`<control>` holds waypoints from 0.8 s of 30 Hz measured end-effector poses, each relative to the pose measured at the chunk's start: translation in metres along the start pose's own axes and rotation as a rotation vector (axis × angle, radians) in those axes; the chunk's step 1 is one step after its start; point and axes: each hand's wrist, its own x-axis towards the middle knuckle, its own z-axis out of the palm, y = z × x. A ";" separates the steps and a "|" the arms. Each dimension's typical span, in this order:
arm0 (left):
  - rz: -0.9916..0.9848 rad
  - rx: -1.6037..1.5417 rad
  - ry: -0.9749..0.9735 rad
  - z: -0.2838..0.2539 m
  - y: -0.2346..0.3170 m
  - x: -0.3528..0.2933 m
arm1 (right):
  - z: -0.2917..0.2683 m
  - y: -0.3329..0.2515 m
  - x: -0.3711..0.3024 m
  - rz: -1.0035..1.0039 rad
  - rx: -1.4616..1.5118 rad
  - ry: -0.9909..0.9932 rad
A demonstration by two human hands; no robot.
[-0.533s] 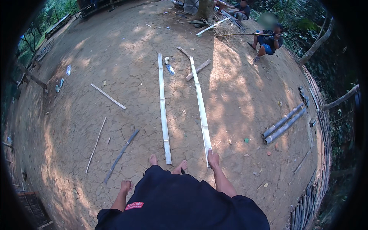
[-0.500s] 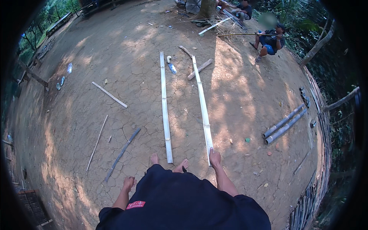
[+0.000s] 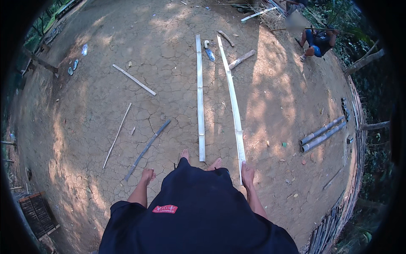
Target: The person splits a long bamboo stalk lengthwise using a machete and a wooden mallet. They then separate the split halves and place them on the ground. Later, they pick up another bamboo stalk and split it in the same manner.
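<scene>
My right hand (image 3: 248, 173) is closed around the near end of a long split bamboo strip (image 3: 235, 108), its thumb on top. The strip's pale inner side faces up, and it stretches away from me. To its left, a second split bamboo strip (image 3: 200, 101) lies on the ground, its near end close to my feet. My left hand (image 3: 148, 175) hangs beside my body with curled fingers and nothing visible in it. Between the strips' far ends lies a machete (image 3: 210, 54) with a pale curved handle.
A short log (image 3: 242, 59) and a stick (image 3: 226, 38) lie by the held strip's far part. Dark bamboo poles (image 3: 323, 137) rest at right. Thin slats (image 3: 134, 79) and a dark strip (image 3: 148, 149) lie left. A person (image 3: 318, 42) squats at far right with a long pole.
The far end of the held bamboo strip has swung left, away from the stick and nearer the machete. My view has shifted. My right hand keeps its grip; the left still hangs.
</scene>
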 end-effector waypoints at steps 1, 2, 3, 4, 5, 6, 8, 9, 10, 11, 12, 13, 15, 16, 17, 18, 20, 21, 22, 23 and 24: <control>-0.039 0.014 0.033 -0.011 -0.001 0.002 | 0.008 -0.005 0.001 -0.034 -0.008 0.002; -0.020 0.011 0.042 -0.023 -0.002 0.011 | 0.016 -0.011 0.003 -0.029 0.007 -0.013; -0.006 0.007 0.051 -0.033 -0.006 0.018 | 0.019 -0.025 0.003 -0.023 0.019 -0.032; 0.008 -0.001 0.058 -0.038 -0.008 0.022 | 0.024 -0.036 0.005 -0.018 0.026 -0.051; 0.043 -0.024 0.052 -0.041 -0.008 0.026 | 0.034 -0.038 0.016 -0.022 0.020 -0.045; 0.076 -0.048 0.049 -0.044 -0.003 0.025 | 0.039 -0.046 0.021 -0.015 0.020 -0.060; 0.125 -0.098 0.038 -0.043 0.015 0.022 | 0.052 -0.063 0.036 0.001 0.023 -0.085; 0.136 -0.123 0.035 -0.039 0.027 0.009 | 0.061 -0.071 0.041 -0.013 0.058 -0.070; 0.145 -0.154 0.029 -0.033 0.035 0.001 | 0.073 -0.072 0.048 -0.016 0.096 -0.076; 0.148 -0.143 0.017 -0.027 0.039 -0.006 | 0.087 -0.069 0.057 -0.016 0.134 -0.082; 0.145 -0.127 0.008 -0.022 0.041 -0.013 | 0.101 -0.068 0.062 -0.009 0.174 -0.091; 0.138 -0.113 -0.001 -0.017 0.041 -0.015 | 0.111 -0.080 0.063 -0.026 0.173 -0.070; 0.114 -0.118 -0.031 -0.008 0.029 -0.023 | 0.134 -0.084 0.058 -0.030 0.140 -0.059; 0.083 -0.103 -0.027 -0.002 0.022 -0.026 | 0.149 -0.078 0.064 -0.043 0.134 -0.039; 0.054 -0.095 -0.019 0.005 0.014 -0.021 | 0.169 -0.063 0.078 0.141 -0.039 -0.197; 0.050 -0.083 -0.014 0.012 -0.001 -0.014 | 0.206 -0.028 0.088 0.099 -0.095 -0.131; 0.020 0.015 0.024 0.038 -0.043 0.003 | 0.289 0.055 0.121 0.048 -0.171 -0.053; 0.005 0.103 0.060 0.052 -0.064 0.016 | 0.322 0.082 0.139 0.031 -0.186 -0.043; 0.021 0.229 0.099 0.071 -0.078 0.026 | 0.347 0.100 0.151 0.053 -0.150 -0.079; 0.011 0.270 0.108 0.093 -0.080 0.033 | 0.368 0.123 0.160 0.075 -0.124 -0.125; 0.000 0.314 0.118 0.111 -0.081 0.041 | 0.392 0.147 0.168 0.101 -0.095 -0.172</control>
